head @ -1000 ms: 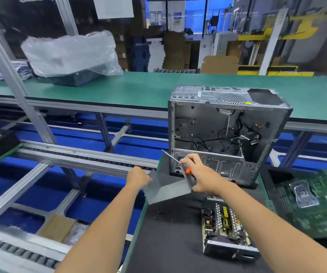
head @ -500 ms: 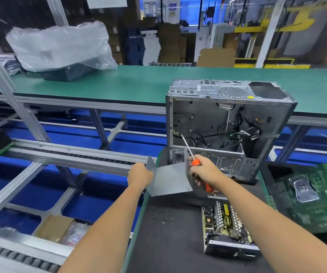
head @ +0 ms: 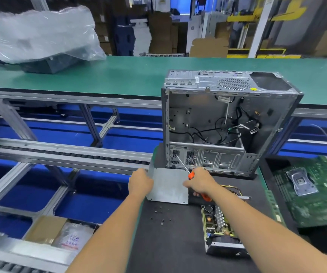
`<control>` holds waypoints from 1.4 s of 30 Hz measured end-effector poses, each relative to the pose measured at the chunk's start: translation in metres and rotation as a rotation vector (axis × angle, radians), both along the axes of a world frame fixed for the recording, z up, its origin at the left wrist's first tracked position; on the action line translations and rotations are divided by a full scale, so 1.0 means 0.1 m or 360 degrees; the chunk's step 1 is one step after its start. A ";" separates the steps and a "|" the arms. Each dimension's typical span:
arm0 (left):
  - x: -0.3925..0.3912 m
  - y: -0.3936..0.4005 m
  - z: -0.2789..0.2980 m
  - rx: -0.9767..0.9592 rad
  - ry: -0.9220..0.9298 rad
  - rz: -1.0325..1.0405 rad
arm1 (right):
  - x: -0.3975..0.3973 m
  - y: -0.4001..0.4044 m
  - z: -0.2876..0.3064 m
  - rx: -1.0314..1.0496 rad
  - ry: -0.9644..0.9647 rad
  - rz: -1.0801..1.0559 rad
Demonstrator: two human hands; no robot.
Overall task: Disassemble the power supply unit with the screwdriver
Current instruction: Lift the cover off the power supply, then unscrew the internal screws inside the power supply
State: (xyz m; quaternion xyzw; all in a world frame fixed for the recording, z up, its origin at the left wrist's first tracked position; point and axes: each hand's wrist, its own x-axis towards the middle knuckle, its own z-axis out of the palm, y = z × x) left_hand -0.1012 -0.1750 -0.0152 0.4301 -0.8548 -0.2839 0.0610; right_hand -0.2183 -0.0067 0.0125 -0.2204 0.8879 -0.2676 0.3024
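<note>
Black mat (head: 178,243), green conveyor belt (head: 119,75) behind, cardboard-stacked factory floor beyond

1. The open computer case (head: 227,123) stands at the far edge of the black counter (head: 174,245), walling off that side.
2. The grey metal cover (head: 168,186), held upright between both hands, blocks the strip just in front of the case.
3. Loose screws (head: 161,215) lie on the mat near the cover; bare mat stretches nearer the viewer.
4. The exposed power supply board (head: 219,229) fills the middle right, under the right forearm.
5. A green motherboard (head: 314,194) occupies the far right.
6. Left of the counter edge, open rail frames (head: 64,154) leave gaps.
</note>
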 end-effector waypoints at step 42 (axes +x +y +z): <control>-0.61 1.46 -0.01 0.0055 -0.0110 -0.1411 | -0.50 1.28 1.35 0.0285 0.0119 0.0356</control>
